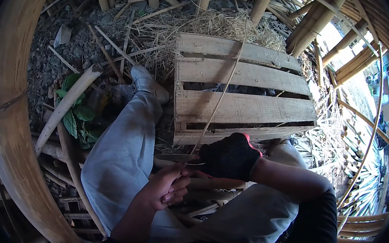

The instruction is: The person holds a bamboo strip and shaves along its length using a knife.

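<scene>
Two-handed, near 6 o'clock: pinching a strip (226, 87) by its lower end with the right hand (231, 157), gloved in black and red; curling the bare left hand (169, 188) narrow just beside it, cannot tell around what. Reaching from there toward 1 o'clock, across a plain-slatted crate (252, 106) at 2 o'clock. Seen also: leaves (83, 112) at 9 o'clock, straw (222, 26) at 12 o'clock.

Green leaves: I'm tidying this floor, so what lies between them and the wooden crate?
In the head view, a shoe, a trouser leg and apparently clear plastic.
</scene>
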Demonstrator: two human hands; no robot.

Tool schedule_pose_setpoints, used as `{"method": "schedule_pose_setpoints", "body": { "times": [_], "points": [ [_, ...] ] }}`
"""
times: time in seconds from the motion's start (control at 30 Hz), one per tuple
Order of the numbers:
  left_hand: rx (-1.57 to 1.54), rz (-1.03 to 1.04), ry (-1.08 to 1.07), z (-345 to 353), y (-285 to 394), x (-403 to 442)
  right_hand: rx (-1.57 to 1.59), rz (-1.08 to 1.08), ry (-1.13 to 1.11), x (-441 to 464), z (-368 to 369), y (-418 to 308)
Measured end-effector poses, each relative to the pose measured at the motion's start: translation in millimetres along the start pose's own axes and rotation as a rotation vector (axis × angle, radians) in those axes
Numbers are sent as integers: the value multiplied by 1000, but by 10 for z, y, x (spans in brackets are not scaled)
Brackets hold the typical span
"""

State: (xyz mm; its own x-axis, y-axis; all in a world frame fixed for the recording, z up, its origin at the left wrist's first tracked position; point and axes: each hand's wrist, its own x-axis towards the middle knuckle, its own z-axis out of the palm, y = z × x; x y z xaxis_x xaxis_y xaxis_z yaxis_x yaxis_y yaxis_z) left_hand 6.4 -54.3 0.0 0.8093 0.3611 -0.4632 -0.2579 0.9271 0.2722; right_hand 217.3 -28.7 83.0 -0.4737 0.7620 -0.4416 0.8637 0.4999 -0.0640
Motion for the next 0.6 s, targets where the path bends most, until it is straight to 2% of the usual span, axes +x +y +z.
{"method": "schedule_pose_setpoints", "body": {
  "times": [0.13,0.2,0.23,0.27,0.33,0.47,0.53,0.57,0.6],
  "points": [
    [40,1,56,52,-7,-42,33,56,-79,62,113,216],
    [7,19,37,34,23,-65,-146,-147,449,111,247,553],
    [5,17,23,19,35,-71,-88,9,226,123,203,600],
    [5,16,10,15,44,-74,-90,8,227,89,103,497],
    [59,19,54,38,4,-52,-18,-33,62,30,-19,271],
    [187,64,112,105,-76,-9,28,-23,-40,39,141,194],
    [200,71,140,139,-61,-42,-170,-185,76,62,138,430],
    [210,89,163,152,-54,-48,-48,136,-104,157,29,428],
    [209,92,160,147,-56,-40,-53,137,-104,154,20,423]
  ]
}}
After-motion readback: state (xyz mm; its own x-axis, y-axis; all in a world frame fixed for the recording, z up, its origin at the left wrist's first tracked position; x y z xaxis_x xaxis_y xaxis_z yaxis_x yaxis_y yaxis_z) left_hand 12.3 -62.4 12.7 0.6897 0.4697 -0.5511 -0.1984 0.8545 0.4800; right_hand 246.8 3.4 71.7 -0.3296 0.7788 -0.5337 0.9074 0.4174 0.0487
